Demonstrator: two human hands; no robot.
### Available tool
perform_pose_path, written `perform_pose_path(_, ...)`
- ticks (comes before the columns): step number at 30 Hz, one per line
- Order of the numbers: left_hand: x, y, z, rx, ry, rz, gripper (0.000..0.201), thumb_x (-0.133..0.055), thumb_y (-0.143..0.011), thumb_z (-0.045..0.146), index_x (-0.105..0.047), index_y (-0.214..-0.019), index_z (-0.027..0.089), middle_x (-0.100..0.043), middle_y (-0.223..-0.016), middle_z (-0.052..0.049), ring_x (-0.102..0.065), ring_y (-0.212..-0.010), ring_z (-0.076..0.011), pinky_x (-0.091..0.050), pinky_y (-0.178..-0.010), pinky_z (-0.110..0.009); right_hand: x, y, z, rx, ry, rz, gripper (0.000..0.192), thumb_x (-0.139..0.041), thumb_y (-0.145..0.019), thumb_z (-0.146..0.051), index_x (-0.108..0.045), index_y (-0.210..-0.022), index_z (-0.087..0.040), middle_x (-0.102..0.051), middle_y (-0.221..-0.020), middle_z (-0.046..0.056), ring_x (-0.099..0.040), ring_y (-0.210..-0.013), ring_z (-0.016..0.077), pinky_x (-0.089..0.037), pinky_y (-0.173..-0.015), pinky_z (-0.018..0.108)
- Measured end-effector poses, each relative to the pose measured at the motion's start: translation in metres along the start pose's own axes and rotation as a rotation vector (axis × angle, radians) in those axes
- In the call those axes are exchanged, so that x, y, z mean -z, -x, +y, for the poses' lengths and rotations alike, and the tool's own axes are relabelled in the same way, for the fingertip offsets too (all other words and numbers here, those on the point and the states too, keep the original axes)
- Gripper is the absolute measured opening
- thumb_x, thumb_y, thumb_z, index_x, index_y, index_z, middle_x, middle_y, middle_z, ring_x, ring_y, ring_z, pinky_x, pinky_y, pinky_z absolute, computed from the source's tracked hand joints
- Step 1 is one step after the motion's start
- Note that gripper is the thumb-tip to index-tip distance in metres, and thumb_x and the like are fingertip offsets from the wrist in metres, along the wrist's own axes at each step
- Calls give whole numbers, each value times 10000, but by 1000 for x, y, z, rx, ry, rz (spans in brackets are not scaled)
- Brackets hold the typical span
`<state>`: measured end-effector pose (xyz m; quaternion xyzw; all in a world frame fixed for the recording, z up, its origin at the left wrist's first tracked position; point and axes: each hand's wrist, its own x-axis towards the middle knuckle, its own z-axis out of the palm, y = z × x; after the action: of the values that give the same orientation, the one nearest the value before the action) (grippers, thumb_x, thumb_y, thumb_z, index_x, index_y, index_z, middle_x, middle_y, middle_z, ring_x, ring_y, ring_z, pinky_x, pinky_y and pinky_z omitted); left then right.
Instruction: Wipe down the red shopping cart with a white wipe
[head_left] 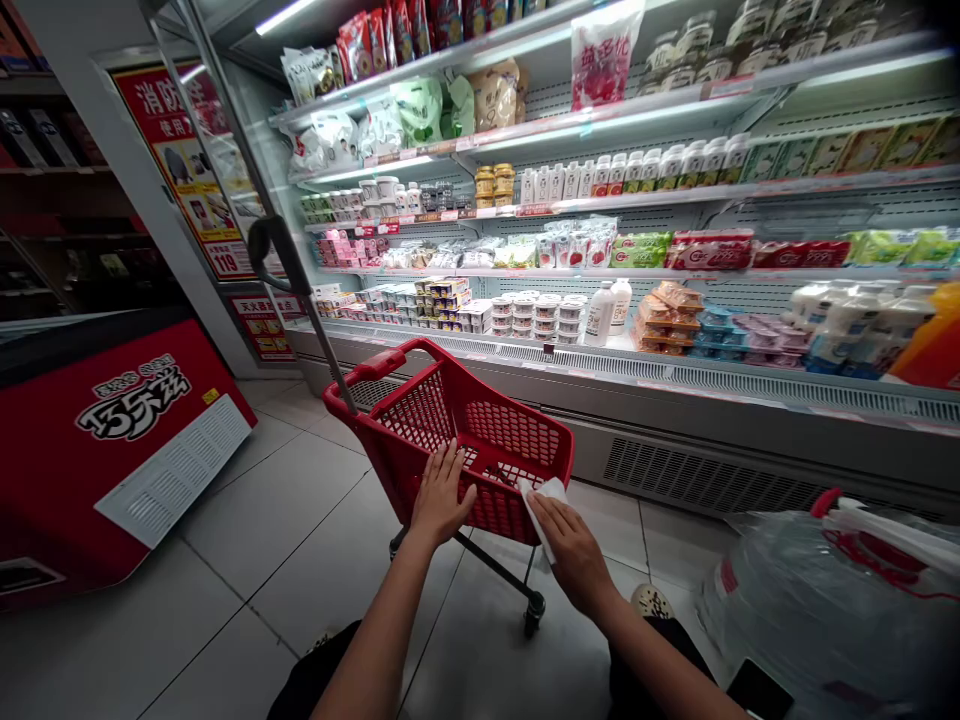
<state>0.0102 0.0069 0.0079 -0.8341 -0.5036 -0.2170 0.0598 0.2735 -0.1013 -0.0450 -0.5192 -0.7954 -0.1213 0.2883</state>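
A red plastic shopping cart (405,425) with perforated basket walls stands in front of me on dark legs with casters. My left hand (441,495) lies against the near side of its basket, fingers stretched out and slightly apart. At the basket's right corner, my right hand (566,545) presses a white cloth or tissue (553,490) on the rim and outer wall. The fingers of that hand lie together over the white piece, partly hiding it. Something small and dark, too unclear to name, lies at the bottom of the basket.
A refrigerated display (600,390) full of dairy cups, bottles and bags runs behind the cart. On the left stands a red chest freezer (120,450). Large clear water containers (817,600) with a red cap are close by my right leg, near a dark phone-like object (759,690).
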Motion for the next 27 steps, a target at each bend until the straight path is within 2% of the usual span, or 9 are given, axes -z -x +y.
perform_pose_path(3,-13,3,10,120,-24,52,728,-389,-1036,502,-222,-1641,133,-256,-1695,-167,-210,-1580,-307,-197,-1274,-550,3,1,-21,111,-73,-44,1101,-335,-642,90,-76,-1662,-234,-324,-1673,28,-371,-1512,199,-417,-1211,413)
perform_pose_path(6,-24,18,31,71,-24,79,667,-347,-1056,488,-248,-1639,179,-269,-1697,-138,-192,-1587,-283,-188,-1276,-549,4,3,-24,235,-156,-117,1082,-319,-654,105,-119,-1658,-242,-330,-1672,16,-336,-1525,163,-399,-1222,394)
perform_pose_path(9,-23,35,41,63,-33,88,676,-352,-1053,527,-284,-1627,177,-271,-1699,-128,-162,-1594,-278,-194,-1278,-525,2,3,0,271,-194,-126,1015,-316,-721,109,-149,-1654,-254,-386,-1647,32,-356,-1514,161,-405,-1218,415)
perform_pose_path(13,-7,43,28,51,-55,13,825,-422,-998,634,-218,-1643,163,-192,-1719,-148,-164,-1592,-293,-143,-1284,-541,-5,0,56,181,-151,-42,970,-290,-776,106,-153,-1652,-288,-449,-1613,46,-387,-1497,167,-402,-1219,454)
perform_pose_path(16,0,40,19,2,-50,-45,1019,-539,-883,749,-187,-1651,179,-125,-1729,-168,-124,-1594,-347,-116,-1271,-584,-10,0,70,86,-102,10,988,-291,-766,106,-139,-1654,-300,-461,-1605,43,-375,-1505,174,-382,-1230,478)
perform_pose_path(18,0,37,19,-4,-42,-54,1120,-593,-814,795,-166,-1655,191,-100,-1730,-180,-87,-1594,-378,-108,-1261,-606,-14,1,52,27,-88,28,1041,-305,-710,107,-119,-1656,-284,-441,-1618,41,-341,-1523,182,-369,-1239,482)
perform_pose_path(20,-2,35,22,3,-35,-56,1175,-610,-781,819,-139,-1659,197,-92,-1730,-185,-68,-1593,-392,-101,-1258,-612,-18,3,17,13,-95,24,1098,-325,-642,97,-105,-1658,-257,-407,-1637,42,-318,-1534,188,-357,-1249,476)
perform_pose_path(24,-1,35,21,-4,-46,-99,1187,-572,-786,849,-106,-1663,199,-86,-1732,-179,-72,-1595,-380,-69,-1266,-592,-19,3,-47,114,-137,-45,1090,-353,-638,86,-104,-1659,-202,-344,-1665,57,-295,-1545,204,-369,-1245,468)
perform_pose_path(27,2,38,13,-21,-62,-129,1191,-548,-790,863,-75,-1667,210,-75,-1735,-165,-67,-1597,-371,-29,-1269,-588,-13,0,-43,214,-150,-78,1005,-355,-722,89,-149,-1657,-216,-357,-1659,42,-318,-1535,190,-381,-1238,439)
